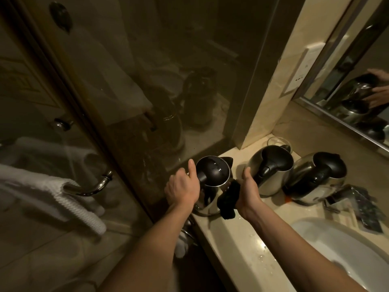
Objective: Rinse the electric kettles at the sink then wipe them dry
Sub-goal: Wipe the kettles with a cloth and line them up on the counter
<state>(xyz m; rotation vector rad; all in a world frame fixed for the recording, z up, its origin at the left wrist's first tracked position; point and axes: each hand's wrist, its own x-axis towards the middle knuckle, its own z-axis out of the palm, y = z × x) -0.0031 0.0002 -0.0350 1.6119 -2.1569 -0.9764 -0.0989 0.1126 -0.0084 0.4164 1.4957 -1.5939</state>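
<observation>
Three steel kettles with black lids stand on the beige counter [237, 239]. The nearest kettle [212, 178] sits at the counter's left end, by the glass. My left hand [183, 186] grips its left side near the lid. My right hand [248, 192] holds a black cloth [228, 199] against its right side. The second kettle [271, 169] and third kettle [317, 178] stand to the right, untouched.
A white sink basin [341, 249] lies at the lower right, with water drops on the counter beside it. A glass shower partition [147, 91] rises at the left. Behind it a white towel [52, 190] hangs on a chrome bar. A mirror [357, 81] covers the right wall.
</observation>
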